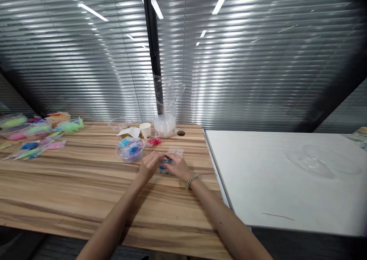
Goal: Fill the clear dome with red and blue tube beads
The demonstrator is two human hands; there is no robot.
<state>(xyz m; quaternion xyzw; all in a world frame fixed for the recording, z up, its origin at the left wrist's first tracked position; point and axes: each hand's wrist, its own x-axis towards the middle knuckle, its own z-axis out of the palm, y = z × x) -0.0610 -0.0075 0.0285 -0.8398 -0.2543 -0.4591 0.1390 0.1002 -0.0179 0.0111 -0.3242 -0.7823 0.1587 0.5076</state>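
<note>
Both hands meet over the wooden table. The fingers of my left hand (151,164) and my right hand (178,167) are closed on a small clear plastic bag (175,151) with something blue in it; the fingers partly hide it. Small blue pieces (163,172) lie on the wood right under the fingers. A beaded bracelet (191,181) circles my right wrist. Just left of my left hand stands a clear round bowl (130,155) holding blue packets. Behind the hands rests a red packet (154,141).
A paper cup (145,130), a white paper (129,132) and a clear bag of round plastic containers (164,125) stand at the back. Colourful packets (30,146) cover the far left. To the right, a white table (258,183) holds clear lids (312,162).
</note>
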